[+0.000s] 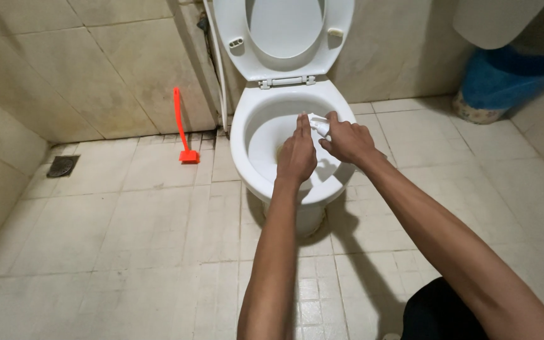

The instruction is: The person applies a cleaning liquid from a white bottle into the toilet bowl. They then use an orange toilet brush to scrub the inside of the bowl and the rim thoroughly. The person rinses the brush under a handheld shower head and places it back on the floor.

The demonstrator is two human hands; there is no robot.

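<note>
A white toilet bowl (pixel 245 121) stands against the back wall with its seat and lid (pixel 284 28) raised. Both my hands reach over the open bowl. My right hand (pixel 347 140) grips a small white object (pixel 320 124), perhaps a wad of paper or a small container; I cannot tell which. My left hand (pixel 297 153) is beside it, fingers stretched out and touching the white object's left side. A brownish stain (pixel 279 150) shows inside the bowl by my left hand.
An orange brush (pixel 182 129) leans against the tiled wall left of the toilet. A floor drain (pixel 62 166) sits in the left corner. A white hose (pixel 218 69) runs down beside the toilet. A blue bin (pixel 502 82) stands at the back right.
</note>
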